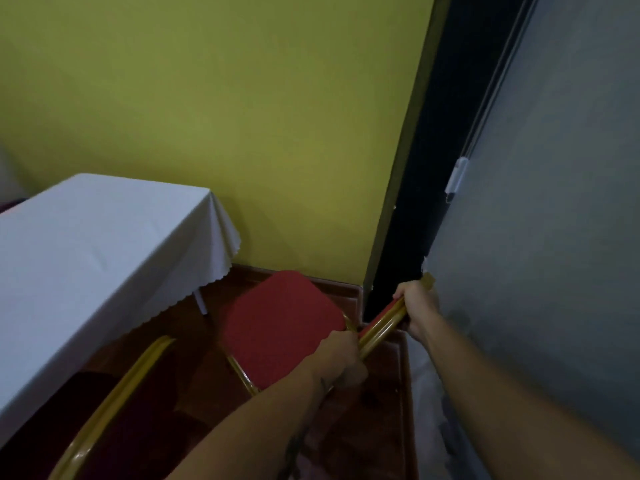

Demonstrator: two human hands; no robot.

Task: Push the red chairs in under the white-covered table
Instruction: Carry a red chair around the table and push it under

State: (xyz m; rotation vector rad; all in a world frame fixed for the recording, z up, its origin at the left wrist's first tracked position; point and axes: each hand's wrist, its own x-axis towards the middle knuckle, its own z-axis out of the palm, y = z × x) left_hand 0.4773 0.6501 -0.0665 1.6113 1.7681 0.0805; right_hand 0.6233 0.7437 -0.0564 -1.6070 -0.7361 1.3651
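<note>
Both hands, left hand [341, 355] and right hand [417, 304], have their fingers curled tight round the gold metal backrest rail [382, 327] of 1 red padded chair [282, 327]. Its seat sits beyond the fingers, beside the white-clothed worktop [90, 258]. An angled push could snag the hanging cloth.

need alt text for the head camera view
Both hands, left hand and right hand, grip the gold top rail of a red chair standing clear of the white-covered table, near a yellow-green wall.
</note>
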